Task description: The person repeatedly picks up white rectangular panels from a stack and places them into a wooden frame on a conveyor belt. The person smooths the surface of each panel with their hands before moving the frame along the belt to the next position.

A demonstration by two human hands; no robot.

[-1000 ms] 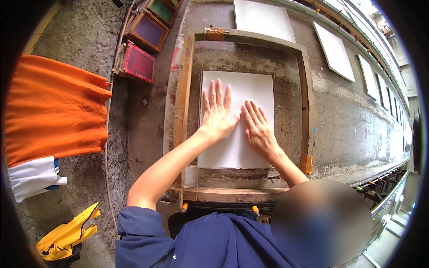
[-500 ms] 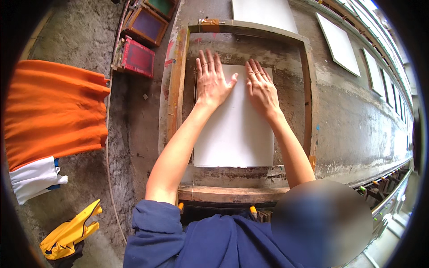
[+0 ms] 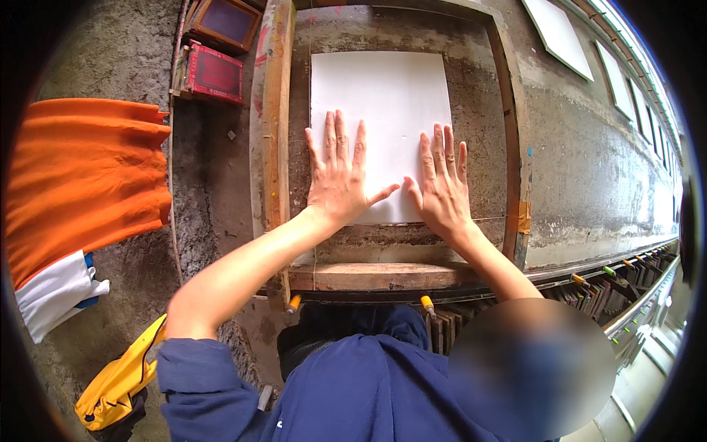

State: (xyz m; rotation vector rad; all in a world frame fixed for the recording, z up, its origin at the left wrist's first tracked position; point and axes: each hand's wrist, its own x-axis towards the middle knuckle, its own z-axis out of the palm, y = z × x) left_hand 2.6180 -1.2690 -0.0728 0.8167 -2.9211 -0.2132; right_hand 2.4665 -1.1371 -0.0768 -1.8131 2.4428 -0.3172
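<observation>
A flat white sheet (image 3: 379, 92) lies on the worn grey-brown tabletop, inside a large wooden frame (image 3: 390, 278). My left hand (image 3: 335, 177) rests palm down near the sheet's lower left side, fingers stretched and thumb pointing inward. Opposite it, my right hand (image 3: 445, 184) presses flat at the lower right edge, its fingers spread and partly past the sheet. The two thumbs nearly meet over the near edge. Neither hand grips anything.
More white sheets (image 3: 557, 37) lie farther right along the table. At left are red-edged framed screens (image 3: 215, 71), an orange cloth (image 3: 88, 173), a white cloth (image 3: 60, 295) and a yellow garment (image 3: 121, 387). Yellow-tipped clamps (image 3: 428, 303) line the near table edge, above stacked thin panels (image 3: 451, 330).
Both hands have slid from the sheet's far part toward me, down to its near edge, and the fingers have spread wider. The view has shifted, so the sheet appears higher.
</observation>
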